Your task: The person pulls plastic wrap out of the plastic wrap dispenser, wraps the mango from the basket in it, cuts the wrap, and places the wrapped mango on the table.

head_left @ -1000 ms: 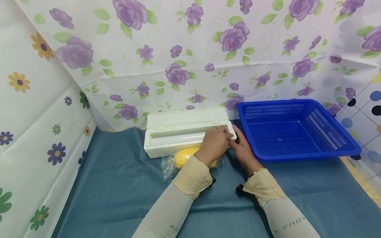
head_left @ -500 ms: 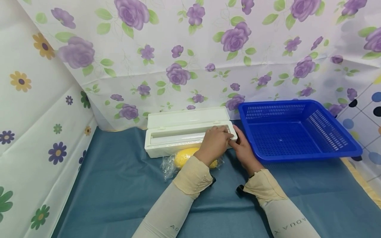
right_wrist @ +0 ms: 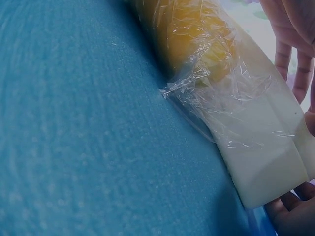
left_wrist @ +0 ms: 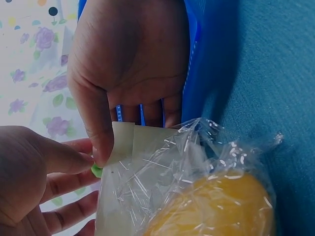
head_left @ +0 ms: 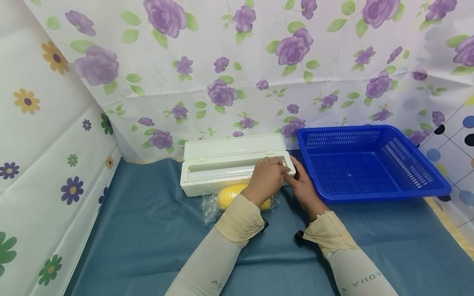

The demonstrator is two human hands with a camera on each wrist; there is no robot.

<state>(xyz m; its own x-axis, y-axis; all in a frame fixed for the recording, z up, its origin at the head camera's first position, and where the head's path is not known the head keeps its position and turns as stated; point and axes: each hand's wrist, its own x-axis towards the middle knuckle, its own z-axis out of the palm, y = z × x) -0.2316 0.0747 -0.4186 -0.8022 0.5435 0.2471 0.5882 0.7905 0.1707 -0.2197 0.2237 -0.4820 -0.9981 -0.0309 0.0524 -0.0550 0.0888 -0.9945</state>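
A white plastic wrap dispenser lies lengthwise with its lid raised and a roll of film inside. Against its front rests a yellow oval fruit in crinkled cling film; the film spreads over the dispenser's front. My left hand reaches over the right end, thumb and forefinger pinching a small green slider at the top edge. My right hand grips that end, its thumb beside the slider and its fingers round the end wall. From the head view, the slider is hidden behind my fingers.
A blue plastic basket stands close to the right of my right hand. Blue-green cloth covers the table. Behind the dispenser hangs a flowered curtain, and a second printed sheet hangs at the left.
The head view has shifted very slightly. Both hands, the dispenser and the wrapped fruit keep their places.
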